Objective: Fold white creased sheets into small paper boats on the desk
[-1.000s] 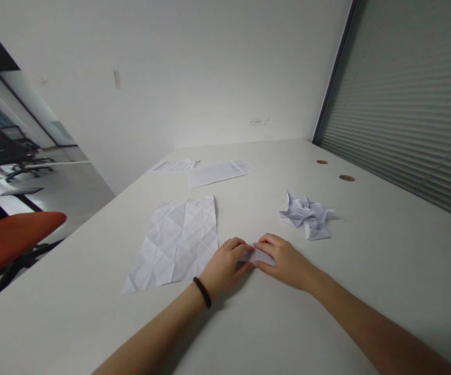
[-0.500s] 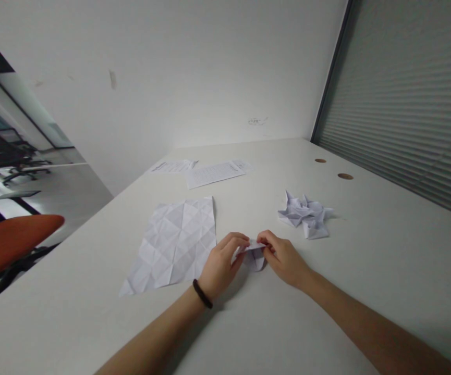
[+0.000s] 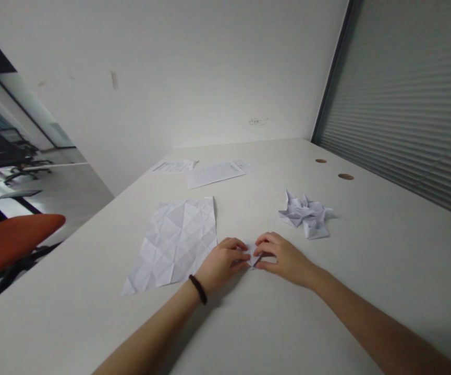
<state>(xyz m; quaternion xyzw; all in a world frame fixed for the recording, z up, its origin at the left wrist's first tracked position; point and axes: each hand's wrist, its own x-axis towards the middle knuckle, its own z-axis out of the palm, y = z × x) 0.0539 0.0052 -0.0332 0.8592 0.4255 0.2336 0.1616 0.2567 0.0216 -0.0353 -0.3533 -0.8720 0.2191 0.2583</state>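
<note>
A small folded piece of white paper lies on the table between my two hands, partly hidden by the fingers. My left hand, with a dark band at the wrist, presses and grips its left side. From the right, my right hand has thumb and fingers closed on the other side. Left of my hands a creased white sheet is spread flat, covered in a pattern of fold lines. Several pointed folded paper pieces sit in a cluster beyond my right hand.
Printed sheets lie toward the back of the white table. Two round holes, the nearer one a cable hole, are near the right edge. An orange chair stands at the left; window blinds line the right.
The folded paper was held up slightly tilted and is now flat on the table. Both hands have lowered onto it, with the fingers shifted along its sides.
</note>
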